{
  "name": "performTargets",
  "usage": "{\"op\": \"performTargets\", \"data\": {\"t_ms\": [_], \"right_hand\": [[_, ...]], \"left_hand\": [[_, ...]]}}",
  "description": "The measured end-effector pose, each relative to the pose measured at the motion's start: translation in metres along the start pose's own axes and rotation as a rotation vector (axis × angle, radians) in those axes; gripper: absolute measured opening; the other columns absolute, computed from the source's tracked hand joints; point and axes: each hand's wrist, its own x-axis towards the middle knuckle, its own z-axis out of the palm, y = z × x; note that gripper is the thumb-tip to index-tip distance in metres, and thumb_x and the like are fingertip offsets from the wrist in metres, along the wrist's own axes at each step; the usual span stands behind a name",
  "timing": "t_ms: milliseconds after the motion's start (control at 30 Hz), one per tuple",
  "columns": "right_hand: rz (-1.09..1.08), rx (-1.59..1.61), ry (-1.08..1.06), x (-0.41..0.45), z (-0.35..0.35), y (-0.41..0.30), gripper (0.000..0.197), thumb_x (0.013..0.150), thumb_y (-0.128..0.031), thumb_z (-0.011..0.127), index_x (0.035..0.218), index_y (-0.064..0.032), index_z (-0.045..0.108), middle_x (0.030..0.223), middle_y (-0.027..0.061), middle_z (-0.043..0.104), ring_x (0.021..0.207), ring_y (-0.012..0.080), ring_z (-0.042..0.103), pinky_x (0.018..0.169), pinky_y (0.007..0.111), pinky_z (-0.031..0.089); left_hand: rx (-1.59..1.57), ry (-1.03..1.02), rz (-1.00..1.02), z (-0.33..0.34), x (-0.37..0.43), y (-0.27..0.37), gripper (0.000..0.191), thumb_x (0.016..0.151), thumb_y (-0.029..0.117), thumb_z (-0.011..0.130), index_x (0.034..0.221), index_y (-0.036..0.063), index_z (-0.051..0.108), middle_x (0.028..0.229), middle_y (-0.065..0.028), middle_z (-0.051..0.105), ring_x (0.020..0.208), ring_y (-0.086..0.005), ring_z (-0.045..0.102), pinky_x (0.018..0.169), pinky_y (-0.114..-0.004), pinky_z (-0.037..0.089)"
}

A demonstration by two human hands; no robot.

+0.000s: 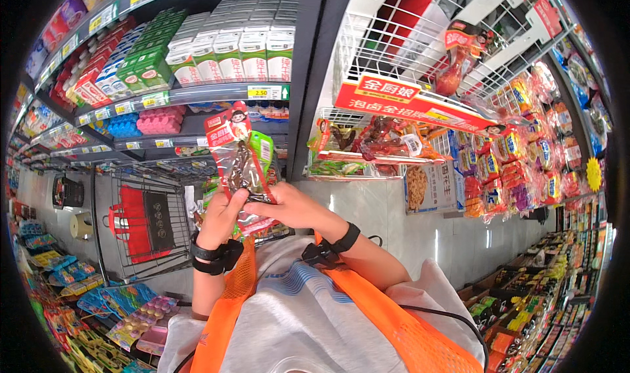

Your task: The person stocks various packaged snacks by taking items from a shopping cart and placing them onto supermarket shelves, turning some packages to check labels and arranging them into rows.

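Observation:
Both hands grip a clear vacuum pack of dark brown braised meat [242,164] with a red printed header, held upright in front of my chest. My left hand [216,218] pinches its lower left part, thumb across the front. From the other side, my right hand [293,205] closes on the lower right edge, its thumb near the left one. Right behind this pack shows a green packet [262,149] with a barcode; whether it is also held cannot be seen. Black bands circle both wrists.
Milk cartons [241,53] line the shelf at upper left. A white wire rack [393,73] with more vacuum-packed meat stands at upper right, bagged snacks [497,156] beside it. A metal shopping cart [182,225] holding a red bag [130,220] is at left. Low displays flank me.

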Motion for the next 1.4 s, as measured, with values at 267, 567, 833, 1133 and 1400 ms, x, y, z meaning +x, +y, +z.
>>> {"op": "performTargets", "data": {"t_ms": [267, 567, 833, 1133, 1400], "right_hand": [[0.026, 0.082, 0.012, -0.002, -0.001, 0.001, 0.037, 0.087, -0.039, 0.060, 0.088, -0.0015, 0.062, 0.059, 0.0016, 0.053, 0.054, 0.0097, 0.047, 0.050, 0.029, 0.038], [-0.054, 0.060, 0.064, -0.007, 0.003, 0.006, 0.039, 0.088, -0.039, 0.058, 0.082, -0.0008, 0.061, 0.056, 0.0048, 0.050, 0.052, 0.0134, 0.046, 0.050, 0.032, 0.037], [-0.065, 0.064, 0.048, -0.008, 0.005, 0.009, 0.042, 0.089, -0.041, 0.057, 0.079, -0.0005, 0.062, 0.052, 0.0059, 0.048, 0.049, 0.0127, 0.045, 0.048, 0.032, 0.035], [0.098, 0.117, -0.016, -0.014, -0.001, 0.005, 0.047, 0.091, -0.041, 0.055, 0.067, -0.0011, 0.058, 0.052, 0.0000, 0.049, 0.047, 0.0067, 0.048, 0.043, 0.025, 0.037], [0.097, 0.138, 0.087, -0.018, 0.009, 0.019, 0.047, 0.088, -0.037, 0.060, 0.060, 0.0004, 0.053, 0.047, 0.0025, 0.039, 0.047, 0.0084, 0.036, 0.044, 0.031, 0.028]], "left_hand": [[0.069, 0.051, 0.015, 0.003, -0.001, -0.011, 0.039, 0.095, 0.030, 0.051, 0.070, -0.0002, 0.053, 0.071, -0.0027, 0.049, 0.067, -0.0138, 0.045, 0.063, -0.030, 0.036], [0.057, 0.064, 0.033, 0.007, -0.004, -0.008, 0.042, 0.095, 0.031, 0.050, 0.064, 0.0035, 0.053, 0.064, -0.0008, 0.050, 0.055, -0.0075, 0.046, 0.049, -0.025, 0.034], [0.005, -0.043, -0.070, 0.008, -0.008, 0.004, 0.045, 0.096, 0.035, 0.048, 0.062, 0.0059, 0.051, 0.054, 0.0027, 0.048, 0.049, -0.0072, 0.042, 0.046, -0.024, 0.031], [-0.071, 0.113, -0.159, 0.012, -0.016, -0.014, 0.044, 0.094, 0.040, 0.052, 0.064, 0.0066, 0.053, 0.057, 0.0039, 0.049, 0.051, -0.0059, 0.042, 0.048, -0.023, 0.031], [-0.176, 0.117, -0.099, 0.024, -0.016, -0.008, 0.031, 0.094, 0.030, 0.054, 0.078, 0.0044, 0.058, 0.068, 0.0046, 0.052, 0.061, -0.0053, 0.043, 0.055, -0.022, 0.034]]}}
